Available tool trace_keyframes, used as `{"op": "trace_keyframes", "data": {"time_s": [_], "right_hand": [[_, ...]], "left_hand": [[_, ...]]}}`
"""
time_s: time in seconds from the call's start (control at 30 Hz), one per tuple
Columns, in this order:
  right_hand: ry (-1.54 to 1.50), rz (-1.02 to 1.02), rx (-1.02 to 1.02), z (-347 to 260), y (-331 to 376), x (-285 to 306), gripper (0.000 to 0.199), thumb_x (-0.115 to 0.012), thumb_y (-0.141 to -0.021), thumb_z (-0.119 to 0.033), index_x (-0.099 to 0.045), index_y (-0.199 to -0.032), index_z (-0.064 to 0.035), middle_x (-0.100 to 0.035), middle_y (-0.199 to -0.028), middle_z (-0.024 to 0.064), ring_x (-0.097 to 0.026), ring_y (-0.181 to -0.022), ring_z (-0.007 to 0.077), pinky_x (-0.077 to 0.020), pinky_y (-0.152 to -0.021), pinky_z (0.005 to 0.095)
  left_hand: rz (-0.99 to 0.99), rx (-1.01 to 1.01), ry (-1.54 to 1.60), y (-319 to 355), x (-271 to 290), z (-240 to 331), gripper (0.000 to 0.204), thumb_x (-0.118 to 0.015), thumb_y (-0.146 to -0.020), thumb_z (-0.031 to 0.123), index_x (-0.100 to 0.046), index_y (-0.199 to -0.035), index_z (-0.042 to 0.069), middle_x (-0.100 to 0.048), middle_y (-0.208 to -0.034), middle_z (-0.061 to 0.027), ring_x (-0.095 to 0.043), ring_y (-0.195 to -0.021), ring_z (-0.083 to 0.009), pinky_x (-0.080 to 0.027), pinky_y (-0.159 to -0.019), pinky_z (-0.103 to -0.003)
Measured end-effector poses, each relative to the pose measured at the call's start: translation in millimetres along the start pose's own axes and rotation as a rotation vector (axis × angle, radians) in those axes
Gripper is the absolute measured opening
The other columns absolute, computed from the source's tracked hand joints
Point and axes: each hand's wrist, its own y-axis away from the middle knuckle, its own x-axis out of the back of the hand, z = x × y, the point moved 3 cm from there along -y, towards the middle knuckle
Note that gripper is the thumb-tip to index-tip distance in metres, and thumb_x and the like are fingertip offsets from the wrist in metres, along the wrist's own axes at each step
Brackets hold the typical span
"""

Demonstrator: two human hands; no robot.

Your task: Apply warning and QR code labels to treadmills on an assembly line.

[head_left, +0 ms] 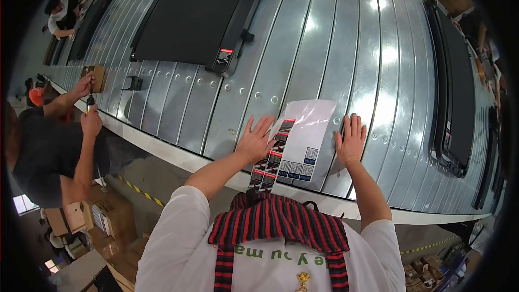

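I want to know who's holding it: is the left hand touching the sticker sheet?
Touching. The head view shows the left hand flat on the metal conveyor, its fingers overlapping the sticker sheet's left edge.

We see the conveyor (324, 48) running from far left to right, in front of the person. On its near edge lies a sheet of stickers (303, 143), between the two hands. The left hand (255, 139) lies flat on the left edge of the sheet, and the right hand (350, 140) lies flat at its right edge. Far behind the sheet, to the left, a treadmill (200, 13) lies on the conveyor. Another treadmill (457, 92) lies at the far right. At the left, a co-worker (48, 146) stands beside the conveyor, with a small box (98, 78) on the conveyor near their hands. Cartons (94, 216) stand on the floor below, near left.
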Motion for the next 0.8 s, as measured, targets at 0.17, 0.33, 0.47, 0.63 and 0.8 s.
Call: {"op": "trace_keyframes", "data": {"time_s": [0.17, 0.33, 0.47, 0.63, 0.8], "right_hand": [[-0.016, 0.010, -0.004, 5, 1, -4, 0.058, -0.046, -0.082, -0.037, -0.030, -0.131, -0.0113, -0.022, -0.139, 0.0098, -0.015, -0.130, 0.0250, -0.0082, -0.105, 0.0440], [-0.051, 0.035, 0.000, 2, -1, -1, 0.059, -0.047, -0.082, -0.038, -0.031, -0.131, -0.0111, -0.023, -0.139, 0.0103, -0.016, -0.130, 0.0251, -0.0084, -0.105, 0.0438], [-0.063, 0.041, 0.000, 2, -2, -5, 0.058, -0.047, -0.082, -0.039, -0.031, -0.131, -0.0109, -0.023, -0.139, 0.0102, -0.016, -0.130, 0.0251, -0.0079, -0.105, 0.0440], [-0.102, 0.078, 0.003, 7, 3, -2, 0.057, -0.046, -0.083, -0.037, -0.033, -0.130, -0.0085, -0.023, -0.139, 0.0128, -0.016, -0.130, 0.0276, -0.0077, -0.104, 0.0462], [-0.142, 0.130, 0.039, 1, 5, -3, 0.055, -0.045, -0.083, -0.036, -0.035, -0.128, -0.0063, -0.023, -0.138, 0.0155, -0.017, -0.129, 0.0298, -0.0094, -0.103, 0.0486]], "left_hand": [[0.032, 0.012, -0.020, -1, -6, 2, 0.048, -0.039, -0.085, 0.036, -0.044, -0.121, 0.004, -0.019, -0.140, -0.0090, -0.012, -0.130, -0.0222, -0.006, -0.105, -0.047], [0.059, 0.031, -0.011, 0, -1, 1, 0.045, -0.037, -0.086, 0.035, -0.045, -0.120, 0.006, -0.016, -0.141, -0.0057, -0.011, -0.131, -0.0202, -0.005, -0.105, -0.046], [-0.030, 0.065, -0.036, 0, -5, -1, 0.046, -0.036, -0.086, 0.035, -0.044, -0.121, 0.006, -0.017, -0.141, -0.0053, -0.010, -0.131, -0.0199, -0.004, -0.105, -0.045], [0.060, -0.004, 0.021, -6, -2, 2, 0.046, -0.037, -0.086, 0.035, -0.045, -0.122, 0.007, -0.022, -0.139, -0.0074, -0.011, -0.130, -0.0202, -0.005, -0.106, -0.043], [0.051, 0.068, 0.056, 7, -2, -1, 0.043, -0.039, -0.085, 0.033, -0.049, -0.118, 0.007, -0.031, -0.133, -0.0130, -0.013, -0.130, -0.0208, -0.008, -0.106, -0.043]]}}
